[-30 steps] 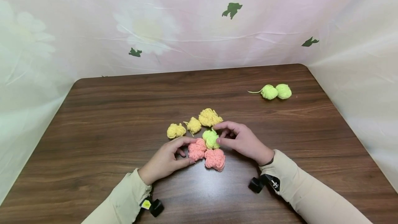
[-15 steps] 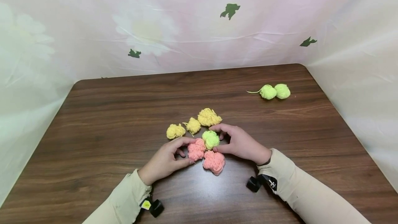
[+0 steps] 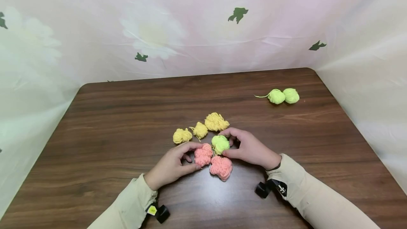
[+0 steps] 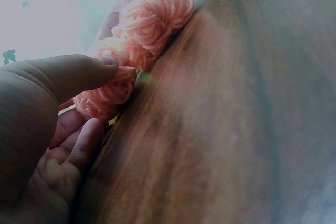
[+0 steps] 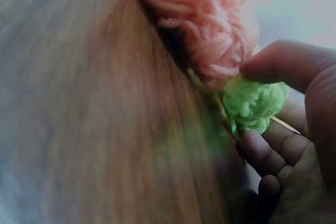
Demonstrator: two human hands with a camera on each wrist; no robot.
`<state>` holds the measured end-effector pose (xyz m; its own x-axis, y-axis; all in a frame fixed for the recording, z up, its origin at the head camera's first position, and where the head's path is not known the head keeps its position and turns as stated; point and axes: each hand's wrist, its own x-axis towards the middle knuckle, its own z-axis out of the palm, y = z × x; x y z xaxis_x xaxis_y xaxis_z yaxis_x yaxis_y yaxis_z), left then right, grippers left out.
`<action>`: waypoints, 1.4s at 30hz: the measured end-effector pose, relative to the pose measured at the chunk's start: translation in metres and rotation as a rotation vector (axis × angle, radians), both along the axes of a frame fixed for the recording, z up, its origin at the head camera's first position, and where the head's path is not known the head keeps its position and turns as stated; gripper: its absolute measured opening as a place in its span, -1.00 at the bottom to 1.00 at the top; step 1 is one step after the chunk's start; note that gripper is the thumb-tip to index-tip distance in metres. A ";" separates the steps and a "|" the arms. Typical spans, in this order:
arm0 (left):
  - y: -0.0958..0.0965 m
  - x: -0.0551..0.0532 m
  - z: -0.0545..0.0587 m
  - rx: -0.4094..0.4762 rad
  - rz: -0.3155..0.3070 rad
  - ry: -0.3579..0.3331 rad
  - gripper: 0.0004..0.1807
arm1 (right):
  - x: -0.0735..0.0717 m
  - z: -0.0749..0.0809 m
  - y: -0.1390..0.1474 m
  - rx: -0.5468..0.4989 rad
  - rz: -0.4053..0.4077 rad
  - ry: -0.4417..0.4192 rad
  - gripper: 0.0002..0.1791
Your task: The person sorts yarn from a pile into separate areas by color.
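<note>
My left hand [image 3: 173, 162] curls thumb and forefinger round a pink yarn bundle [image 3: 203, 154], which lies on the table; in the left wrist view the thumb rests on this pink bundle [image 4: 107, 95]. To its right, my right hand [image 3: 252, 147] holds a small light-green yarn ball [image 3: 220, 144] between thumb and fingers. A second pink bundle [image 3: 221, 168] lies just below the green ball, close to the right thumb. In the right wrist view, fingers curl beside the green yarn [image 5: 254, 106], with the thumb near the pink bundle [image 5: 205, 24].
Behind the hands lie three yellow yarn bundles: a left one [image 3: 182, 136], a small middle one [image 3: 200, 130] and a larger right one [image 3: 216, 122]. Two green yarn balls [image 3: 284, 96] sit at the back right, a loose strand trailing left. Cloth [image 3: 197, 27] walls surround the brown table [image 3: 127, 116].
The right thumb has slid down the green ball towards its lower edge. The green ball has shifted slightly right, and the lower pink bundle a little nearer. My left hand keeps its hold.
</note>
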<state>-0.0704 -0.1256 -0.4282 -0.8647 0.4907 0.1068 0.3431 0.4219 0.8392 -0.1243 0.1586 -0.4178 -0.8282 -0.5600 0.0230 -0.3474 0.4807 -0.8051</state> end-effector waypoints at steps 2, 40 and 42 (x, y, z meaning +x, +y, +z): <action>0.000 0.001 -0.001 -0.001 -0.004 0.004 -0.45 | 0.001 -0.001 0.001 -0.002 -0.004 -0.005 -0.51; 0.001 0.002 0.001 0.009 0.000 0.023 -0.43 | -0.015 0.005 0.040 -0.184 -0.154 0.038 -0.77; 0.001 0.002 0.002 0.010 -0.001 0.023 -0.43 | -0.016 0.005 0.042 -0.197 -0.163 0.056 -0.77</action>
